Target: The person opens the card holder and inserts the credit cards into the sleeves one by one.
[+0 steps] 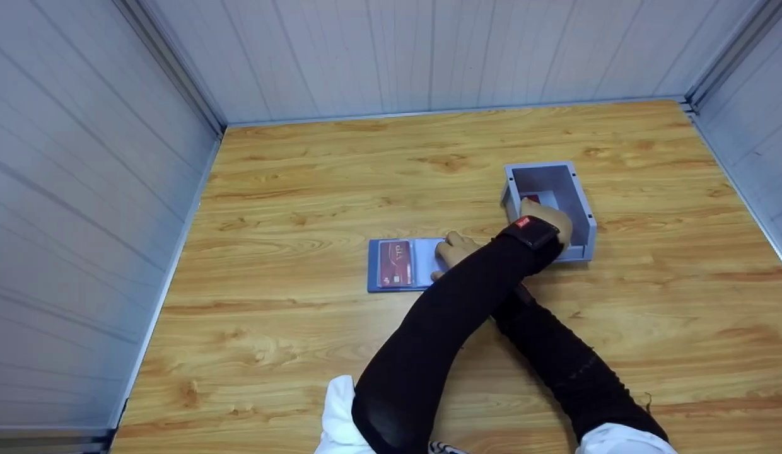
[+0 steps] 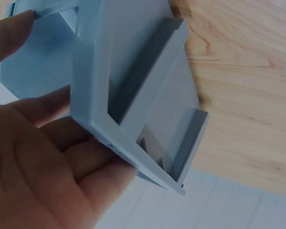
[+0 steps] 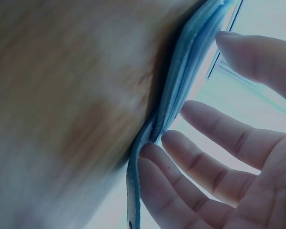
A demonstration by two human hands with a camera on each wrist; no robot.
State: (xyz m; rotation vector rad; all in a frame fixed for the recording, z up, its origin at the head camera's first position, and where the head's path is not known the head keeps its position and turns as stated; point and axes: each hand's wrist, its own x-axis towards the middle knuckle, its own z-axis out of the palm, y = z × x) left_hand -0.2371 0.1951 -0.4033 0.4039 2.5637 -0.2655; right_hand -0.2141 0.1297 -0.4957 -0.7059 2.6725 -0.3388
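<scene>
My arms cross, the left over the right. The left hand (image 1: 552, 221) reaches into a grey plastic bin (image 1: 583, 202) at the right; in the left wrist view its thumb (image 2: 12, 36) is spread from the fingers, which pass behind the bin wall (image 2: 90, 57). A dark red card (image 1: 530, 198) shows by its fingers inside the bin; I cannot tell whether they pinch it. The right hand (image 1: 457, 250) rests, fingers extended, on an opened blue card holder (image 1: 373, 271). A red card (image 1: 395, 265) lies in its left clear sleeve. In the right wrist view fingertips touch the holder's leaves (image 3: 181, 81).
Wood-grain table (image 1: 271, 315) under everything. Pale panel walls (image 1: 397, 57) close it in at the back and both sides. The bin stands right of the holder, with its back toward the rear wall.
</scene>
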